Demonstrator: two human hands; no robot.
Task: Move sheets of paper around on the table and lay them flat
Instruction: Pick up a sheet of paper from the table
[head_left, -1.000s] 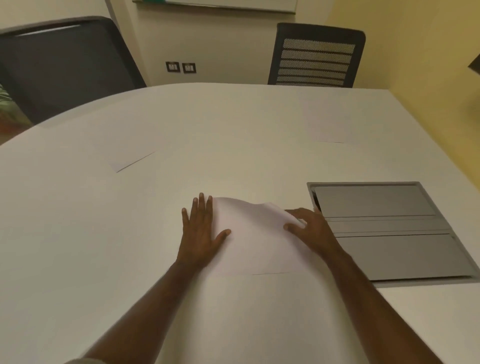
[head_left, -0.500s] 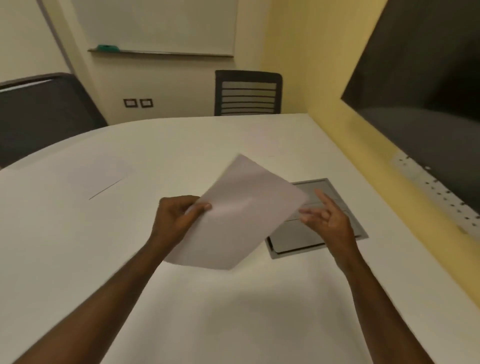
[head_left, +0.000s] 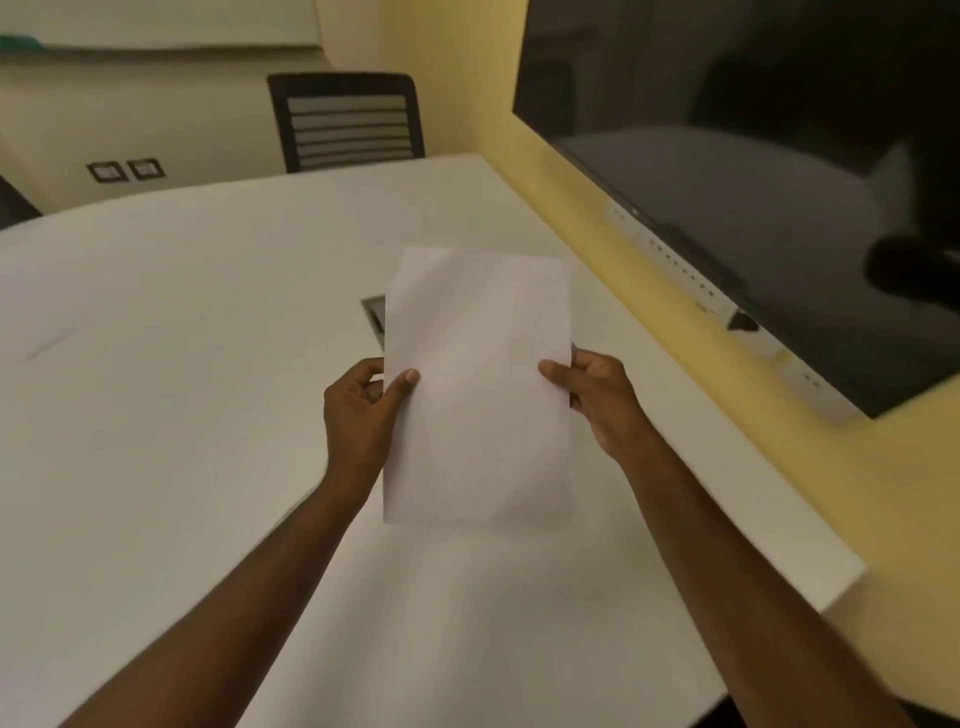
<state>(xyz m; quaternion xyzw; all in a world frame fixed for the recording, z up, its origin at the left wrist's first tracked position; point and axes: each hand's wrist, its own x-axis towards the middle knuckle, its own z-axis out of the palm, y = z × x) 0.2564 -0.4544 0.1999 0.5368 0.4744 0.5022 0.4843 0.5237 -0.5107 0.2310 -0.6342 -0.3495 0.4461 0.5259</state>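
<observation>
A white sheet of paper is held up above the white table, upright in portrait position and facing me. My left hand pinches its left edge with thumb on the front. My right hand grips its right edge the same way. Another sheet lies flat on the table at the far left, faint against the surface. The held sheet hides most of the table's grey cable hatch.
A dark wall screen hangs on the yellow wall at the right, close to the table's right edge. A black mesh chair stands at the far side. Wall sockets sit at the back left.
The sheet went from lying on the table under both hands to being lifted. My right hand has now taken its right edge, and the sheet has turned upright. The view swung to the right.
</observation>
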